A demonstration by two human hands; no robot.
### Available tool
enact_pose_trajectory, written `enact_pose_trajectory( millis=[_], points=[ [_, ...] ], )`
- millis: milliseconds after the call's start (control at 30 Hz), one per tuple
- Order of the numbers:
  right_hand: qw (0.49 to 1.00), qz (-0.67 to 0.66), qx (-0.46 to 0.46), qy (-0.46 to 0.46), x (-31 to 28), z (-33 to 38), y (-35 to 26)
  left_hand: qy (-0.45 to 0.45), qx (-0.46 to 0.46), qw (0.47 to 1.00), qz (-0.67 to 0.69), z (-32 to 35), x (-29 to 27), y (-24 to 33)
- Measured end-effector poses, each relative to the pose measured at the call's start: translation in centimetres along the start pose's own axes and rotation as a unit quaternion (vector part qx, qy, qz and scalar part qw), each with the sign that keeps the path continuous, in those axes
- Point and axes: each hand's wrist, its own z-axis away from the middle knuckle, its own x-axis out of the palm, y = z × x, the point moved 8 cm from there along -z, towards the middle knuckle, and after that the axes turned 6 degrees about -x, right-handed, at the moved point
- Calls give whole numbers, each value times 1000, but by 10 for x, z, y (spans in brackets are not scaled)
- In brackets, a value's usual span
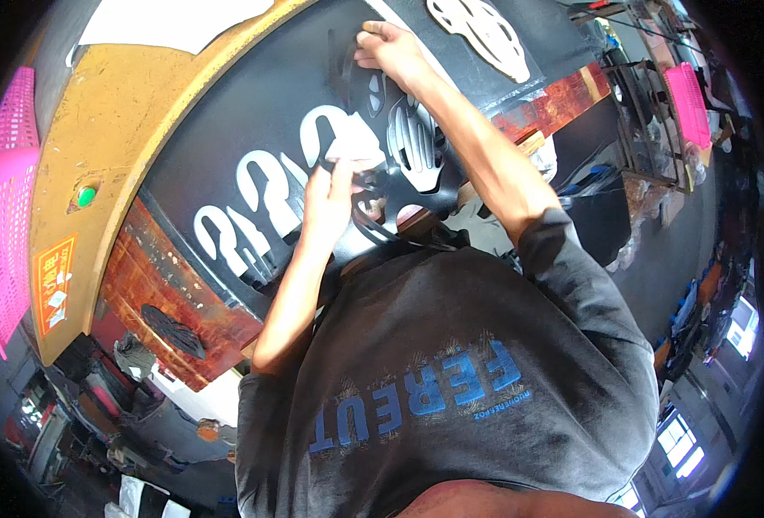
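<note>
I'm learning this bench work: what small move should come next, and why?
Probably steady the bright pale piece with the left hand: that hand is at the piece's near edge, while the right hand is farther out, beyond the slotted grey piece.

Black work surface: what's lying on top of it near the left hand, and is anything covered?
White looped cut-outs lie in a row, with a grey slotted piece to their right. Whatever is directly beneath the left hand is hidden.
</note>
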Motion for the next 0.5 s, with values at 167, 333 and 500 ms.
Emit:
enact_pose_trajectory(
  millis=[167,333,500],
  points=[
    [941,289,64,-163,-55,108,-13,46,-141,972,184,-26,6,-35],
    [947,140,166,-238,-37,194,49,19,-147,976,161,-26,12,-33],
    [972,13,161,-172,-36,201,67,-26,-168,984,-51,-19,21,-28]
  ],
)
